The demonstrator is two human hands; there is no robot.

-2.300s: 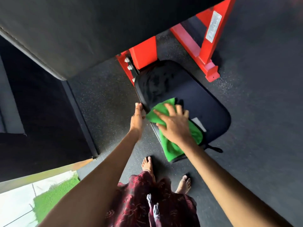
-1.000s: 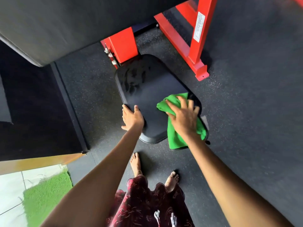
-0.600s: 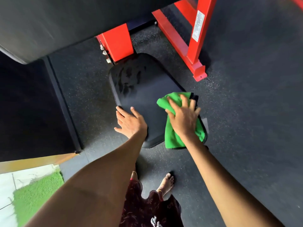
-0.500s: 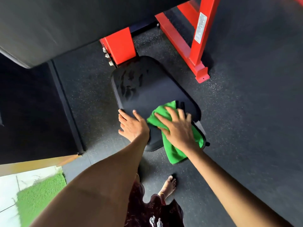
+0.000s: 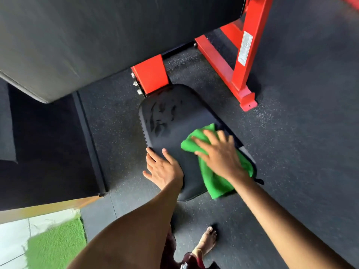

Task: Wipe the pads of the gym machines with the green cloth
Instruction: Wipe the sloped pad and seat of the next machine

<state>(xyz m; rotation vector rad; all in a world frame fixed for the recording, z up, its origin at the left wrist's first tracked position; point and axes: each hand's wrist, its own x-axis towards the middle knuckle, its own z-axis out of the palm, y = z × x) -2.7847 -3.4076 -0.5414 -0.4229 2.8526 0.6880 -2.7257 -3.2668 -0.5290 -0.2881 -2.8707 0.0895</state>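
Note:
A black seat pad [image 5: 171, 121] with damp streaks at its far end lies low at the middle of the view. The green cloth [image 5: 213, 179] is spread over the pad's right near part and hangs off its edge. My right hand [image 5: 219, 154] presses flat on the cloth, fingers spread and slightly blurred. My left hand [image 5: 163, 167] rests on the pad's near left edge with its fingers straight.
The red machine frame [image 5: 240, 74] stands behind and to the right of the pad. A large grey back pad [image 5: 97, 35] slopes overhead at upper left. Dark rubber flooring [image 5: 301, 152] surrounds the seat. My bare foot [image 5: 206, 241] stands just below. A green mat [image 5: 56, 247] lies lower left.
My right hand has swept the cloth back and forth over the pad's right side, now further up and right than half a second ago. My left hand stays on the near left edge.

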